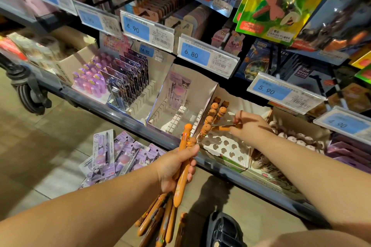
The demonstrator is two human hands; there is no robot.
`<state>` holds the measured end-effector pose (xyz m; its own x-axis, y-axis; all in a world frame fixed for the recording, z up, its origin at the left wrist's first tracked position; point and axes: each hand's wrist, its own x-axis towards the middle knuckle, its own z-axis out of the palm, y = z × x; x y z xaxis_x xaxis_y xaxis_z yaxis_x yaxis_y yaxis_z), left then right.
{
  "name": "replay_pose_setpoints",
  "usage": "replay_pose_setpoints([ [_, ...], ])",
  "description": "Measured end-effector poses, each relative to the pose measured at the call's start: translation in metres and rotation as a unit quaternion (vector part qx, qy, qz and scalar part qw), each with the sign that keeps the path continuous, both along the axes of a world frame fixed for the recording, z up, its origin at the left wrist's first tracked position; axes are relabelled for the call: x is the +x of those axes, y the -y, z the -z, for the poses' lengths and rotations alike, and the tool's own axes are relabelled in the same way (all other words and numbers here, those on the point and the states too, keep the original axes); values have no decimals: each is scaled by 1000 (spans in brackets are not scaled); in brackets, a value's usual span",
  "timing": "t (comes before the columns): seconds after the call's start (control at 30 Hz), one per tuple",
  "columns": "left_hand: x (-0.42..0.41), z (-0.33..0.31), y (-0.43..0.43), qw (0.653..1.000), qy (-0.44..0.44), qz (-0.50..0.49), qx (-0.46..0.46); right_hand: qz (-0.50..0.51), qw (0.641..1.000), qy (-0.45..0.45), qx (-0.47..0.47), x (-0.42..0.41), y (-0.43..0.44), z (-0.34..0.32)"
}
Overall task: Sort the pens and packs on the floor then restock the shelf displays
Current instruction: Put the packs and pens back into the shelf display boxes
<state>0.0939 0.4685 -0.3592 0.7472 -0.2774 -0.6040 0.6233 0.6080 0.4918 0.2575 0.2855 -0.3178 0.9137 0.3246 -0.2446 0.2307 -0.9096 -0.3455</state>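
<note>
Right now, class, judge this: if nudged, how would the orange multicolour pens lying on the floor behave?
These orange pens are round-barrelled, so they would probably roll, though bulky moulded tops may stop them. They look stiff and fairly light: the left hand grips several at once.

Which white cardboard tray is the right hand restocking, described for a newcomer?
On the lowest shelf, below-left of the blue 5.90 price tag, sits a white cardboard tray where the right hand pinches an orange pen. Only it has round holes; its left neighbour has slots.
</note>
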Motion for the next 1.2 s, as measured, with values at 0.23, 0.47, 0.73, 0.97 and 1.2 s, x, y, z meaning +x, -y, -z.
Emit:
replay_pose_setpoints([
  [0.23,0,0,-1,1000,-2,-3,-1,-25,996,66,47,2,-20,-2],
  [0.47,2,-2,-2,1000,-7,5,-7,2,995,64,74,0,-31,4],
  [0.73,4,0,-4,1000,-15,2,-6,-51,993,86,-55,2,-40,0],
  [0.97,6,-2,-2,999,-38,-14,-10,-32,993,87,70,-12,-37,-4],
  [1.2,7,-7,7,998,-58,-27,-7,-138,965,-121,189,-44,-48,-2],
])
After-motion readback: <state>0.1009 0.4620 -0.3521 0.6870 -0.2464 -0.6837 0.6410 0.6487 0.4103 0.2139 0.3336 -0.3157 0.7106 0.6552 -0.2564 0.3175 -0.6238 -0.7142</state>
